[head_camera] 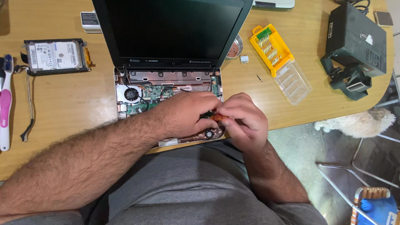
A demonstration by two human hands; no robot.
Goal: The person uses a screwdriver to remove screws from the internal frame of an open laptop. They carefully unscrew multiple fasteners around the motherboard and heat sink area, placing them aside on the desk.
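Steadying opened laptop (166,89) with left hand (187,114), fingers curled together; right hand (243,118), at 3 o'clock, pinching orange-handled screwdriver (217,118) for control.

The opened laptop (166,89) is showing a black screen and lid, a green circuit board, copper-coloured strips and a white base rim, while an orange-handled tool (216,118) is peeking out between the hands. At two o'clock a yellow bit case (271,49) with a clear lid is glowing against the honey-toned wooden table (75,96) — beyond it, a black box (354,39). At nine o'clock a silver hard drive (54,56) with a white label is lying near a pink-and-white toothbrush (6,108) — blue bristles on top.
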